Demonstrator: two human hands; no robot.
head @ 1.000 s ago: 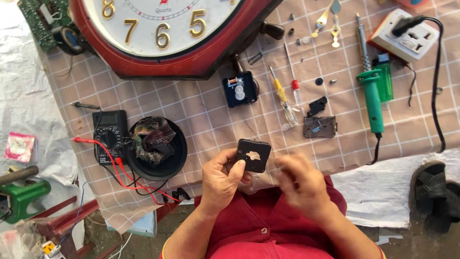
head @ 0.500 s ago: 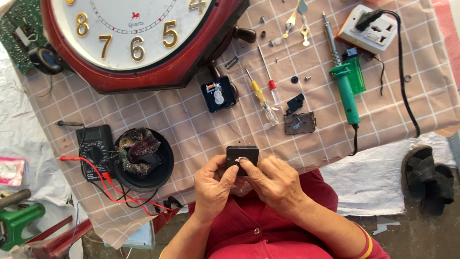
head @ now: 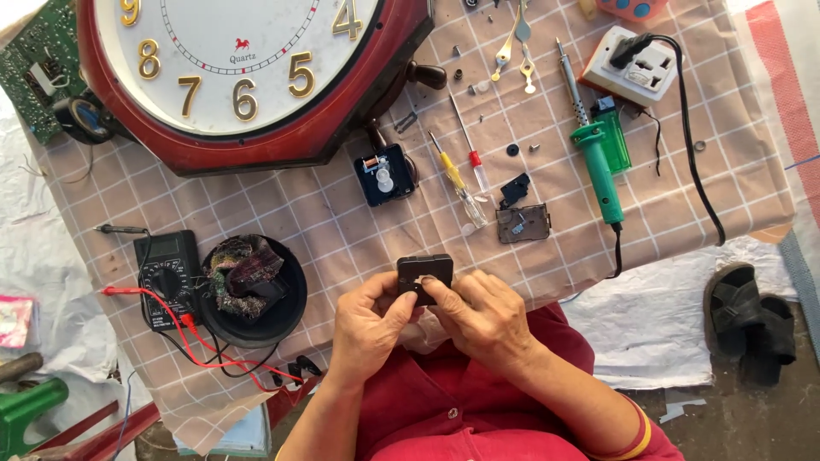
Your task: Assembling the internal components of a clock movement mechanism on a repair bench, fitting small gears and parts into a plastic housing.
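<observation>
A small black square clock movement box [head: 424,271] is held over the near edge of the checked cloth [head: 333,222]. My left hand [head: 367,329] grips its left and lower side. My right hand [head: 485,316] grips its right side, thumb pressed on its face. A second, opened black movement [head: 383,174] lies just beyond, below the big red-framed wall clock [head: 248,77]. Two screwdrivers [head: 461,175] and a dark cover piece [head: 523,224] lie to the right of it.
A green soldering iron [head: 598,162] and a white socket block [head: 636,64] lie at the right. A black multimeter [head: 164,275] with red leads and a black bowl [head: 252,290] holding a rag lie at the left. Clock hands [head: 517,47], a circuit board [head: 34,68], sandals [head: 752,320].
My right hand has come onto the black box, so both hands now grip it. The view has drifted, shifting the table's things leftward and upward in the frame.
</observation>
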